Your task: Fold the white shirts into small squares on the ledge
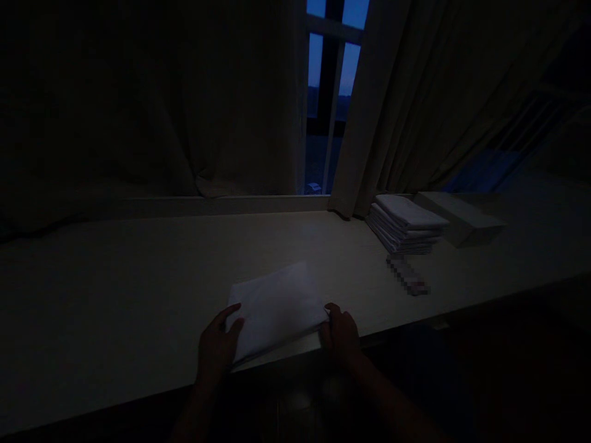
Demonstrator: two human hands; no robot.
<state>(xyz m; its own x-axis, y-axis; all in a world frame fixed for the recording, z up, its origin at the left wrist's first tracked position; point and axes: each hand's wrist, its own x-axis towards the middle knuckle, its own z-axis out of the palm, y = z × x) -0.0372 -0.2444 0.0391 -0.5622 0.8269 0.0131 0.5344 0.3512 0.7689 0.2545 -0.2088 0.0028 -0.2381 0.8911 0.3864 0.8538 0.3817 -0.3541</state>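
A folded white cloth lies at the front edge of the pale counter, its near side close to the rim. My left hand holds its left edge, with the thumb and a finger at the fabric; the other fingers are hard to make out in the dark. At the right front corner, my right hand pinches the cloth between thumb and curled fingers. Farther right stands a stack of folded white cloths, apart from both hands.
The long pale counter runs under a window with dark curtains. A pale box sits beside the stack. In front of the stack lies a small blurred-out item. The room is very dim.
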